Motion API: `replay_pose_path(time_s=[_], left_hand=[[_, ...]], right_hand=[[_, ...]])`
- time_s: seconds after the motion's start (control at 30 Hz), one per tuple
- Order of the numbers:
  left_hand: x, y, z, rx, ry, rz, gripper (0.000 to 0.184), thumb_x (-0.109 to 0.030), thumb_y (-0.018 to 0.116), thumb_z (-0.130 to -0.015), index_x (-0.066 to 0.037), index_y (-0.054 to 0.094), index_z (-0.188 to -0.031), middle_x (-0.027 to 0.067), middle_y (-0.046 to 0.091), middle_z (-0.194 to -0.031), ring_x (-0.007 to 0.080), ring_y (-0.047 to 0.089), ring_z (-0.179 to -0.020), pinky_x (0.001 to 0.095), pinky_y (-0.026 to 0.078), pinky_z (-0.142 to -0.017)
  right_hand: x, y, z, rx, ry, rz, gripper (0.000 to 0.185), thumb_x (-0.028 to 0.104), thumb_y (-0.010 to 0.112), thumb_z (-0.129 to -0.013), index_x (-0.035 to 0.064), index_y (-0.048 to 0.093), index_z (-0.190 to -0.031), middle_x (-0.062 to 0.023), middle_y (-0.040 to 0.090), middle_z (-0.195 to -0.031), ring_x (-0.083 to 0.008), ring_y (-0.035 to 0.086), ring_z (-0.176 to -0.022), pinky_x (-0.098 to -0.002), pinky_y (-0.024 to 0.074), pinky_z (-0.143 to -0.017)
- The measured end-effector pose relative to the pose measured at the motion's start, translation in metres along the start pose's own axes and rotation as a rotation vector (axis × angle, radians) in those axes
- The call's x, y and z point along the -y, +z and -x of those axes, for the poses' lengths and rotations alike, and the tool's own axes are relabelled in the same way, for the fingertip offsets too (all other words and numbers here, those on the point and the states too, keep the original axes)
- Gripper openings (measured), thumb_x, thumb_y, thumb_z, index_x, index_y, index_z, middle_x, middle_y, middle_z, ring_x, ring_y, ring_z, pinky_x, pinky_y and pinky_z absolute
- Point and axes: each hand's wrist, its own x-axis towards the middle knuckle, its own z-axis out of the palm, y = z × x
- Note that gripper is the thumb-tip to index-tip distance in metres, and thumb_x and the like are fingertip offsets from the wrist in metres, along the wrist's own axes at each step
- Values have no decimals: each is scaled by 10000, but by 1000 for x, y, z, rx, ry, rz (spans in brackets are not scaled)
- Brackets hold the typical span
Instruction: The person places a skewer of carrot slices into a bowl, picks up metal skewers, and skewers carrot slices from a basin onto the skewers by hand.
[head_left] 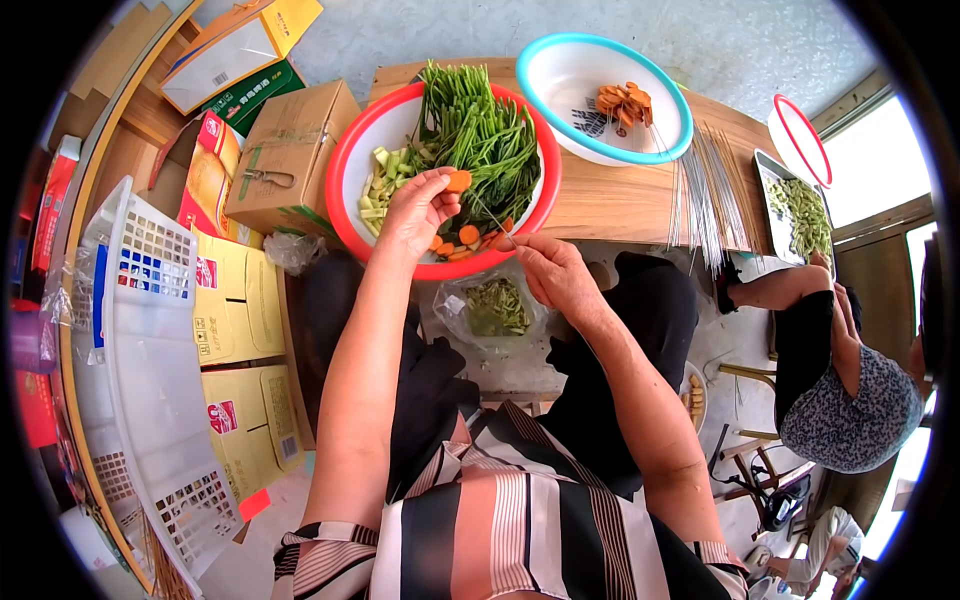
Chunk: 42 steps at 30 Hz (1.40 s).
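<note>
My left hand (418, 212) pinches an orange carrot slice (458, 181) above a white basin with a red rim (344, 150). In the basin lie green leafy stalks (480, 135), pale green cut pieces (380, 185) and more carrot slices (468, 235). My right hand (552, 268) is closed at the basin's near right edge, holding a thin skewer (500, 228) that points up and left over the basin. Whether anything is threaded on the skewer is too small to tell.
A blue-rimmed basin (555, 50) holds skewered carrot slices (625, 103). Metal skewers (712, 195) lie right of it, beside a tray of green pieces (797, 215). A bag (490, 308) sits below the table (610, 205). Boxes (290, 140) stand left; another person (850, 400) sits right.
</note>
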Motion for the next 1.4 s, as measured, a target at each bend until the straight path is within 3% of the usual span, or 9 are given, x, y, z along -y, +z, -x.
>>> replay_pose_path(time_s=[0.6,0.77,0.83,0.87,0.97,1.0,1.07,1.3,1.4], left_hand=[[-5,6,3,6,69,-229,165,-102,599,-883,-12,626,-1018,24,633,-813,73,585,-635,224,521,-584],[-1,3,1,29,75,-218,177,-140,606,-892,-17,639,-1016,27,634,-820,76,583,-642,221,503,-566],[-1,5,3,100,64,-48,296,-268,556,-935,-29,610,-1101,44,636,-897,96,586,-707,248,490,-602],[0,8,5,99,66,-49,296,-268,556,-935,-29,610,-1101,44,636,-897,96,586,-707,248,490,-602],[6,22,9,140,-34,36,556,-479,325,-982,-45,469,-1298,63,601,-1112,147,549,-891,297,454,-777],[9,25,10,140,-33,35,556,-479,325,-982,-45,469,-1298,63,601,-1112,147,549,-891,297,454,-777],[15,30,12,194,-22,130,574,-497,307,-979,-47,467,-1297,60,601,-1102,148,543,-913,303,449,-794],[27,26,1,150,58,359,507,-434,367,-987,-1,488,-1221,34,521,-839,167,501,-808,324,451,-802],[21,22,-2,145,78,409,499,-432,354,-991,0,502,-1191,36,509,-825,169,489,-793,324,451,-792]], right_hand=[[-3,-1,-1,-20,-6,79,244,122,460,-948,26,642,-1079,57,480,-631,-21,378,-512,-198,331,-473],[-8,0,-3,4,-13,-14,240,135,458,-962,29,630,-1091,70,422,-580,-14,356,-483,-194,302,-451],[-7,0,-3,29,-15,-79,241,138,454,-968,28,622,-1100,75,399,-557,-14,347,-466,-194,290,-439],[-6,0,-4,53,-31,-139,243,139,446,-974,24,611,-1111,76,383,-540,-15,339,-448,-193,276,-425],[-6,7,-5,62,-46,-199,268,135,415,-978,2,596,-1124,66,358,-495,-26,306,-409,-194,253,-405],[-8,9,-6,43,-44,-199,292,130,390,-977,-16,593,-1128,54,349,-466,-35,281,-388,-197,245,-398],[-10,12,-8,42,-44,-202,291,127,390,-976,-15,592,-1129,56,347,-466,-35,281,-388,-196,245,-400],[-11,18,-8,39,-33,-171,283,143,409,-980,-12,585,-1139,54,364,-481,-35,298,-397,-195,249,-403],[-9,21,-6,46,-27,-150,284,156,419,-982,-13,583,-1141,52,371,-488,-36,306,-402,-196,254,-405]])
